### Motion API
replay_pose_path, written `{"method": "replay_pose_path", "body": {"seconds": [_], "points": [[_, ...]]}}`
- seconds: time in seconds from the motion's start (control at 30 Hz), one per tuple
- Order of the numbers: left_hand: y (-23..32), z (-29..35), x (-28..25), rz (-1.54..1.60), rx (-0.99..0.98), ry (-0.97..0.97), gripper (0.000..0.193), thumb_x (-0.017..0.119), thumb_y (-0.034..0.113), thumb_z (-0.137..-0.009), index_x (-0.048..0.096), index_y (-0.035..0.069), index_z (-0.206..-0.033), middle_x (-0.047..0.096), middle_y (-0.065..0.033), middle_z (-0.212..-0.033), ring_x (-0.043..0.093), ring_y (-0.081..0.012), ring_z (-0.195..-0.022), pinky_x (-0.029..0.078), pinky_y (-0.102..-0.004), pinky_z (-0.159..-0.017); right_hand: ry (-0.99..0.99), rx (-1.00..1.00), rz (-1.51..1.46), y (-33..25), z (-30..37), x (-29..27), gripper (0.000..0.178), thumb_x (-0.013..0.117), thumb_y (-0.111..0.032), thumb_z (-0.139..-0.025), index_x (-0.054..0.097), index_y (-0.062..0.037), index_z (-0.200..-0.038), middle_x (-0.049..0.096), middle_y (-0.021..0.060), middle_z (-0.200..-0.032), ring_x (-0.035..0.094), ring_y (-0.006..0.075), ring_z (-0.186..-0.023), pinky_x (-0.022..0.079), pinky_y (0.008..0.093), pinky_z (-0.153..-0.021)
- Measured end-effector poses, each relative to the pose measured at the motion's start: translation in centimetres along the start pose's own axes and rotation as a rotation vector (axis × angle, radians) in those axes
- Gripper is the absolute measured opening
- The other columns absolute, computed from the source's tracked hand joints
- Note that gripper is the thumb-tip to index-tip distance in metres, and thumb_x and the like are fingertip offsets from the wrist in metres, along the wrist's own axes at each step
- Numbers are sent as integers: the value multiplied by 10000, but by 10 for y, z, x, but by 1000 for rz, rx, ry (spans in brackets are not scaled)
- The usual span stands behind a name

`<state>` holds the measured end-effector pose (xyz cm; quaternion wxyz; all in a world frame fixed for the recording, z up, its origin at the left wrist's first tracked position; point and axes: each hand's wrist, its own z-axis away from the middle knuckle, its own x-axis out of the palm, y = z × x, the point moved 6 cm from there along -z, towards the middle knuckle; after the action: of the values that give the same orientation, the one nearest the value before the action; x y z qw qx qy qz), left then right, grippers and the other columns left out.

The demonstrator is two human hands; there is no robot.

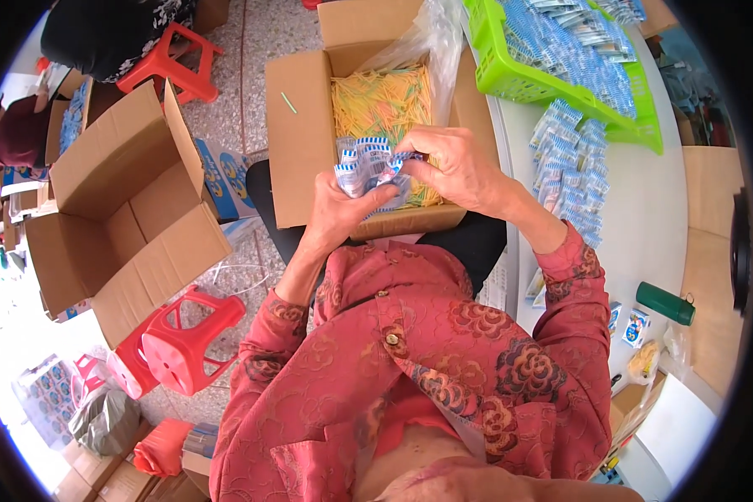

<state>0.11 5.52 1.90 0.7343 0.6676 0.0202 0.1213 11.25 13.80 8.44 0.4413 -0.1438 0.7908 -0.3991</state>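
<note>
"Speckled floor (pixel 288 25) on the left, then, and a white desk (pixel 648 209) on the right?"

"Yes. On the desk's far part sits a green crate (pixel 510 79) heaped with blue-and-white packets (pixel 560 50), and rows of similar packets (pixel 565 171) lie just in front of it. Nearer the person is a dark green bottle (pixel 665 303)."

"What has the left hand (pixel 340 209) got?"

"A bunch of clear packets with blue-striped ends (pixel 351 171). Its fingers are curled round behind them, mostly hidden, and the thumb lies across the front."

"And the right hand (pixel 460 171)?"

"Thumb and forefinger are pinched together on the end of one packet (pixel 390 170) at the bunch's right side. I can't tell whether it is separate from the rest."

"Where exactly is that bunch?"

"Held up over the open cardboard box (pixel 301 142) at the person's lap, above a thick layer of thin yellow, green and pinkish sticks (pixel 380 96). One green stick (pixel 288 102) lies on the box's left flap."

"Anything farther left?"

"Another open carton (pixel 129 230), with red plastic stools (pixel 175 356) near it."
</note>
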Motion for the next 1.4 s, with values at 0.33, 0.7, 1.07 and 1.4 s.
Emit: {"method": "replay_pose_path", "body": {"seconds": [0.33,0.7,1.07,1.4], "points": [[-13,-4,-10,61,14,95,211,700,-8,-686,618,6,-879,625,-12,-791,559,-68,-673,472,-226,-617,69,28,-27,-17,8,-16,247,670,-35,-701,591,-49,-935,540,71,-1002,562,154,-823,464,277,-650],[-19,-12,-20,39,54,132,256,713,-11,-659,600,14,-888,627,-22,-837,591,-104,-739,487,-248,-677,-109,-172,128,-10,-13,15,126,552,-185,-790,571,-63,-818,558,65,-766,567,247,-675,449,337,-562],[-28,-6,-55,137,78,289,259,701,-31,-674,612,-10,-917,619,-21,-800,569,-76,-690,476,-216,-632,9,467,-395,140,-17,61,151,561,-174,-807,585,-25,-810,580,7,-659,528,85,-555,445,227,-527],[-40,7,-61,164,4,273,243,694,-20,-684,605,-11,-910,617,-24,-802,571,-83,-705,477,-231,-639,-442,910,419,314,95,170,178,577,-140,-694,625,25,-736,615,225,-743,609,364,-735,495,404,-679]]}}
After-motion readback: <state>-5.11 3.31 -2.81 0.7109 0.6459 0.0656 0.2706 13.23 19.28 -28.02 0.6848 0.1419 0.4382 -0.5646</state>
